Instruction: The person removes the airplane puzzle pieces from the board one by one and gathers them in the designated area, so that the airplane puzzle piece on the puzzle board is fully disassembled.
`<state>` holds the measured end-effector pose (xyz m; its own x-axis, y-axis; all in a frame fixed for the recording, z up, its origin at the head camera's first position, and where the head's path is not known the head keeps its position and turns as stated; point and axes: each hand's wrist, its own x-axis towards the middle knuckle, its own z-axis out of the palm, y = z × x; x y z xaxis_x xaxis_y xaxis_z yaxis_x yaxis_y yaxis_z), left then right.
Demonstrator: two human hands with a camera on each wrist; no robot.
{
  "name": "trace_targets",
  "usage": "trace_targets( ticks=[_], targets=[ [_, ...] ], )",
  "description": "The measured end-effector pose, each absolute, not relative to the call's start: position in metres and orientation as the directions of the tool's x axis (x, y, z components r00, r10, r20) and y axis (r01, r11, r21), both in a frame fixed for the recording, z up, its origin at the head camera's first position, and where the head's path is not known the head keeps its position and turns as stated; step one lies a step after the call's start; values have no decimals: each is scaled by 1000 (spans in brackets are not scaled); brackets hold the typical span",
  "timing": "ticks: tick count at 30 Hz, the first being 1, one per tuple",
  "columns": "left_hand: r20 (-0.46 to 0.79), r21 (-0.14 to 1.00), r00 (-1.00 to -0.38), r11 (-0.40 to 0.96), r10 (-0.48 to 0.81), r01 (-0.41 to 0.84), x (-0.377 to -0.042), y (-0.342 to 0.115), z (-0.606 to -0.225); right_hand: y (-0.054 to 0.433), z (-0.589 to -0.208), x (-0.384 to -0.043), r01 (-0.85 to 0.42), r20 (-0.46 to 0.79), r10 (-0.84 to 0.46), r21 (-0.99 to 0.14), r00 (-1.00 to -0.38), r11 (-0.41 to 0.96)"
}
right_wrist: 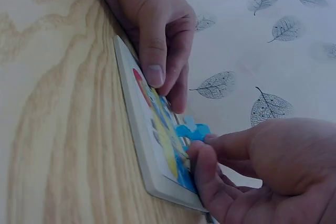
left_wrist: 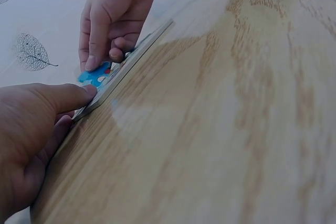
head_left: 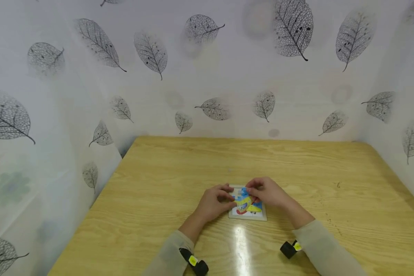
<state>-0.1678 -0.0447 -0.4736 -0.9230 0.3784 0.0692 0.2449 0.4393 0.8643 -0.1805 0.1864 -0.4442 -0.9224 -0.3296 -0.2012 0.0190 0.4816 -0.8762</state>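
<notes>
A small jigsaw puzzle board [head_left: 247,217] with a pale frame lies on the table, showing a yellow, blue and red picture. My left hand [head_left: 214,203] holds the board at its left side, thumb and curved fingers apart along the edge. Between the thumb and fingers of my right hand [head_left: 267,193] is a blue puzzle piece [right_wrist: 194,131], tilted up over the board's far part. In the left wrist view, the left thumb's tip comes close to this blue puzzle piece [left_wrist: 94,75]; whether they touch, I cannot tell. The fingers hide parts of the picture.
The wooden table [head_left: 179,161] extends on all sides of the board. Behind it and at both sides hangs a pale curtain [head_left: 224,76] printed with dark leaves. Black wrist cameras [head_left: 289,250] sit near both sleeves.
</notes>
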Motion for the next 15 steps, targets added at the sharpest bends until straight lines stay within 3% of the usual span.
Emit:
trace_targets(
  ticks=[15],
  targets=[
    [103, 876, -914, 400, 393, 270, -168, -45, -474, 183, -438, -175, 18, -194, -330, -883, -924, 469]
  ],
)
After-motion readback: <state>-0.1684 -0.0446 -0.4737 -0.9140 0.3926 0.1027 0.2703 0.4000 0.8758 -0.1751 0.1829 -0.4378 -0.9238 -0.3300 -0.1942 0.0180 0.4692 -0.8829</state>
